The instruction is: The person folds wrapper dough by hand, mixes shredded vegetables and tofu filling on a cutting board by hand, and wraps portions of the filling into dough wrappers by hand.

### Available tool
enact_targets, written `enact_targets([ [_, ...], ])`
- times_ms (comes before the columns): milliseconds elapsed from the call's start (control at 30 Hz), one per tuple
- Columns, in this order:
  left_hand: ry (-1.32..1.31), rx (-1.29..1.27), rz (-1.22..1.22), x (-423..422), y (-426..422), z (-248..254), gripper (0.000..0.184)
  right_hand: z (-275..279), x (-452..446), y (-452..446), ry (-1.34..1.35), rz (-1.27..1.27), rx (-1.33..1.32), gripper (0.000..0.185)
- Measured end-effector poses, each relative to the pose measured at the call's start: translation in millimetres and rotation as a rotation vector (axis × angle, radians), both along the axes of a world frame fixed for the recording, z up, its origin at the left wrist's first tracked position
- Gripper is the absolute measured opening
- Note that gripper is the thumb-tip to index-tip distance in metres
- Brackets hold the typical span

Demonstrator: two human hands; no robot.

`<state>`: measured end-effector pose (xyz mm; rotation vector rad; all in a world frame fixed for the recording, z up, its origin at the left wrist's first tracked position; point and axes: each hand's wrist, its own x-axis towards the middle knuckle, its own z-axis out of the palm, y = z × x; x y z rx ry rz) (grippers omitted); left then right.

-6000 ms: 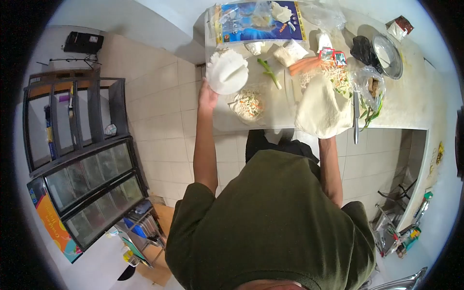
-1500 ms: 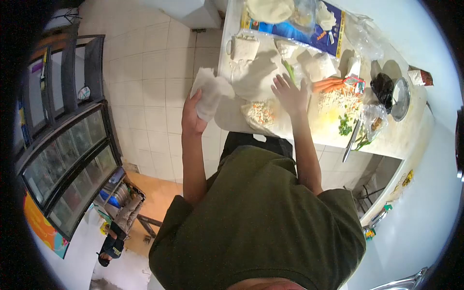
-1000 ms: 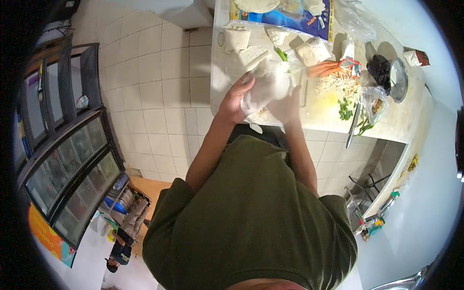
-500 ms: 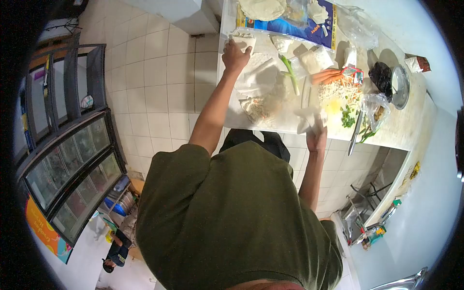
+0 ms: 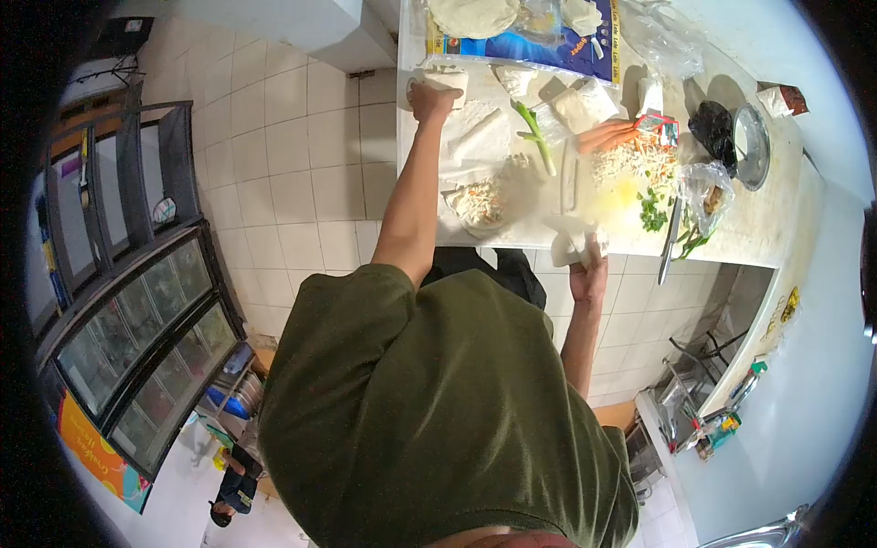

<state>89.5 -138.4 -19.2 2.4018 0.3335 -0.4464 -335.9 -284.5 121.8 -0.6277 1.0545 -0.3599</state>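
My left hand (image 5: pixel 431 100) is wrapped round a pale, block-shaped thing (image 5: pixel 449 82) at the table's left edge; its exact kind is unclear. Closed on a thin, curved white piece (image 5: pixel 568 242), my right hand (image 5: pixel 591 274) is at the front edge. Between the hands lies a round dough wrapper (image 5: pixel 477 203) topped with shredded filling. Behind it, a pale roll (image 5: pixel 480 135) rests on a white sheet. A green-and-white leek stalk (image 5: pixel 534 137) lies to the right of that sheet.
Shredded vegetables (image 5: pixel 630 164), carrots (image 5: pixel 607 137), chopped greens (image 5: pixel 653 210) and a knife (image 5: pixel 671 242) lie on the right. A metal bowl (image 5: pixel 754 146) stands beyond them. At the back is a blue packet (image 5: pixel 557 55) bearing flat dough (image 5: pixel 475 14). Another person (image 5: pixel 237 479) is at lower left.
The whole view has shifted slightly. My right hand has turned the white piece a little at the front edge. My left hand still holds the pale block-shaped thing.
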Motion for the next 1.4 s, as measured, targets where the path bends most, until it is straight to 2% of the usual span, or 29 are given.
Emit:
enact_targets([
  [100, 0.071, -0.303, 0.029, -3.3, 2.2, 35.2, 0.090, 5.1, 6.5, 0.8, -0.023, 0.029, -0.021, 0.045],
  [200, -0.034, -0.395, -0.084, 12.1, 10.6, -33.2, 0.078, 8.3, 12.5, 0.3, -0.032, 0.010, -0.003, 0.036],
  [267, 0.052, -0.544, -0.129, 18.7, 17.5, -57.3, 0.071, 7.5, 13.9, 0.1, -0.007, 0.010, -0.009, 0.037],
  [400, 0.134, -0.670, -0.135, 10.3, 17.7, -36.3, 0.043, 5.1, 13.0, 0.7, 0.008, -0.011, -0.023, 0.038],
  [500, 0.299, -0.960, -0.041, 10.1, 20.6, -28.3, 0.047, 2.8, 9.1, -0.5, 0.009, -0.010, -0.013, 0.040],
  [633, 0.368, -1.158, 0.038, 18.6, 20.2, 4.8, 0.040, 1.9, 3.9, -3.1, 0.003, 0.025, 0.014, 0.041],
  [733, 0.281, -1.105, 0.018, 43.9, 16.0, 11.4, 0.041, 1.3, 0.8, -3.5, 0.015, 0.023, 0.034, 0.041],
  [767, 0.284, -1.050, -0.003, 52.6, 16.1, 16.1, 0.048, 2.3, 1.2, -2.4, 0.018, 0.019, 0.026, 0.041],
  [867, 0.183, -0.856, -0.028, 76.2, 11.2, 0.6, 0.050, -0.3, 0.2, -2.9, 0.030, 0.035, 0.022, 0.041],
  [1000, 0.078, -0.651, -0.118, 72.2, 6.3, 13.5, 0.057, 2.3, 2.8, 0.4, 0.004, 0.038, 0.009, 0.043],
  [1067, -0.095, -0.487, -0.156, 82.0, 6.3, -31.2, 0.057, 1.8, 2.4, -0.2, 0.000, 0.044, 0.016, 0.045],
  [1100, -0.180, -0.406, -0.176, 79.9, 3.3, -26.2, 0.057, 4.4, 4.0, -0.1, -0.002, 0.046, 0.019, 0.045],
  [1167, -0.182, -0.259, -0.180, 72.9, 1.5, -16.8, 0.059, 8.3, 7.3, 1.1, 0.004, 0.015, 0.001, 0.042],
  [1300, -0.311, 0.122, -0.163, 45.7, -3.7, 36.2, 0.056, 15.0, 12.5, 5.0, 0.016, -0.003, -0.021, 0.041],
  [1400, -0.616, -0.041, -0.304, 25.5, 18.1, 9.6, 0.047, 12.9, 14.6, 6.1, 0.017, -0.016, -0.025, 0.040],
])
